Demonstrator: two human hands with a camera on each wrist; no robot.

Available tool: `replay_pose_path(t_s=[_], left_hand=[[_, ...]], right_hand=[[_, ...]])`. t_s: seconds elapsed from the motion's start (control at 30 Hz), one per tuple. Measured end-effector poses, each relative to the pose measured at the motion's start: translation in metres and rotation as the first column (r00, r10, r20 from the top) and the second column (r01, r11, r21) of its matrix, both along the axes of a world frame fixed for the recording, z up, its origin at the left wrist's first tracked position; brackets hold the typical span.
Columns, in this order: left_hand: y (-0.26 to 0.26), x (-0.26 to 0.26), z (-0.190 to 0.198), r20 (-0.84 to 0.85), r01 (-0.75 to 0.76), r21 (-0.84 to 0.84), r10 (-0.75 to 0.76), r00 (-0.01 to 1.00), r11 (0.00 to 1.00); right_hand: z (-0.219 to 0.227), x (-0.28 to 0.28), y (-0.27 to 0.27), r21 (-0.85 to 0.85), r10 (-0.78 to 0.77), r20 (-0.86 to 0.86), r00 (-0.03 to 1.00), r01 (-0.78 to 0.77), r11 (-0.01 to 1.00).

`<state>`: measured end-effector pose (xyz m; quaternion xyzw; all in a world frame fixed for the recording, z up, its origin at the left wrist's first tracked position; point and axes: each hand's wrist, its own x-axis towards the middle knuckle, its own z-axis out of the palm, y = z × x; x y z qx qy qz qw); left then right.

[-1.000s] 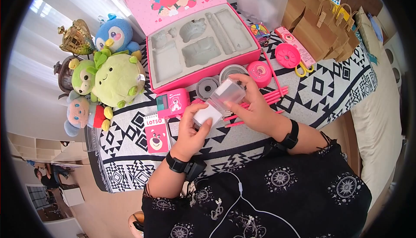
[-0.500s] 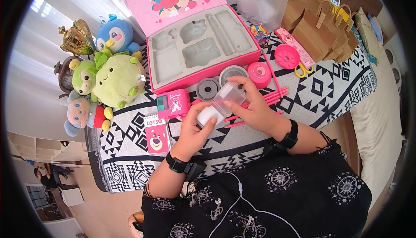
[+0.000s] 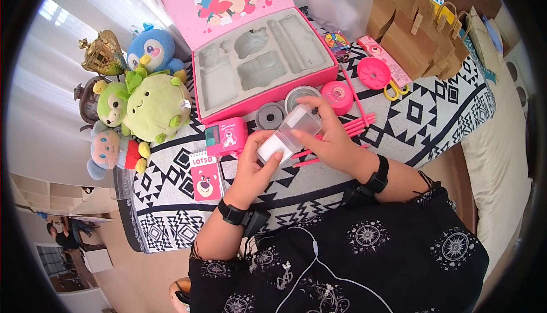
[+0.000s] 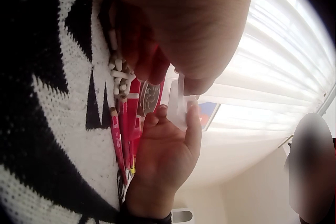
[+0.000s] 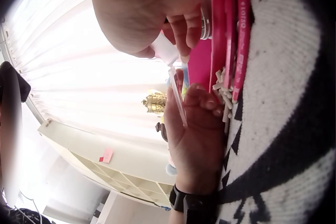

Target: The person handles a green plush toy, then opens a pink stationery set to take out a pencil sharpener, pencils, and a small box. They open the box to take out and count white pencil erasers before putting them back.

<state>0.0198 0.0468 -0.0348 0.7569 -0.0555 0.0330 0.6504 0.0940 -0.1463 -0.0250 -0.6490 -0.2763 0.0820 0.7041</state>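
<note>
Both hands hold a small clear plastic case (image 3: 303,121), hinged apart into two halves above the patterned cloth. My left hand (image 3: 252,170) pinches the lower-left half, its thumb on a white insert (image 3: 274,146). The other half is gripped by my right hand (image 3: 333,142), thumb underneath and fingers along the top edge. In the left wrist view, the translucent case (image 4: 179,103) stands between the fingertips of both hands. The right wrist view shows the case (image 5: 177,95) edge-on, between the two hands.
Behind the hands lies an open pink box (image 3: 268,93) with a grey moulded tray. Grey rings (image 3: 270,116), a pink round case (image 3: 337,97) and pink pencils (image 3: 359,124) lie close by. Plush toys (image 3: 156,105) sit left, a notepad (image 3: 205,181) nearer, paper bags (image 3: 413,42) back right.
The case halves and the left hand have shifted slightly, and the left thumb rests a little differently on the white insert. The head view has moved slightly. Both hands keep their hold.
</note>
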Motion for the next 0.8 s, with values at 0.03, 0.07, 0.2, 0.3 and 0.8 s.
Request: replay_pose_path(t_s=[0.03, 0.07, 0.2, 0.3, 0.8], left_hand=[[0.0, 0.0, -0.001, -0.018, -0.009, -0.004, 0.009, 1.0, 1.0], [0.001, 0.0, -0.002, -0.018, -0.008, -0.001, 0.008, 1.0, 1.0], [0.001, 0.001, -0.002, -0.09, -0.021, 0.043, 0.024, 0.996, 0.999], [0.0, 0.002, -0.002, -0.106, -0.032, 0.101, 0.043, 0.993, 0.994], [-0.009, 0.011, 0.002, -0.048, -0.085, 0.411, 0.115, 0.992, 0.907]], right_hand=[[0.0, 0.0, 0.0, -0.02, 0.012, 0.021, 1.0, -0.012, 1.0], [0.001, 0.0, 0.0, -0.017, 0.011, 0.021, 1.0, -0.011, 1.0], [0.002, 0.0, -0.001, -0.013, 0.013, 0.032, 0.999, -0.013, 1.0], [-0.001, 0.002, 0.0, -0.001, 0.013, 0.049, 0.999, -0.013, 1.0], [-0.019, 0.018, 0.002, 0.04, -0.05, 0.183, 0.982, 0.043, 0.998]])
